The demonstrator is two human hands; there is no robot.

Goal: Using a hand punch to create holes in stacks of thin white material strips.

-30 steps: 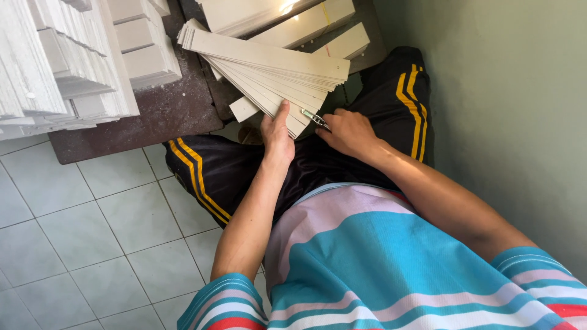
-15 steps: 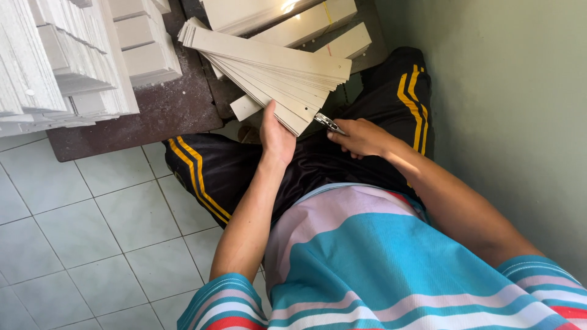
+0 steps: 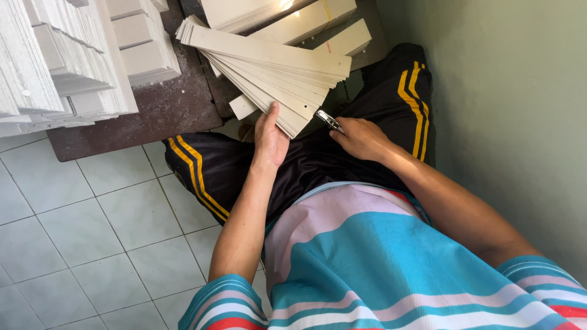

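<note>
My left hand (image 3: 269, 139) grips the near end of a fanned stack of long cream strips (image 3: 269, 67), each with a small hole near its end. The stack slants up and to the left over my lap. My right hand (image 3: 361, 138) is closed on a small metal tool (image 3: 327, 119), whose tip sits just right of the stack's near end, a little apart from it. I am seated in black shorts with yellow stripes (image 3: 202, 177) and a striped shirt.
Piles of white strips (image 3: 67, 55) rest on a dark brown board (image 3: 165, 110) at upper left. More cream boards (image 3: 306, 18) lie at the top. A green wall (image 3: 507, 110) stands close on the right. Pale floor tiles (image 3: 92, 244) spread at lower left.
My right hand with the metal tool has drawn back to the right, away from the edge of the strips. My left hand keeps its grip on the stack.
</note>
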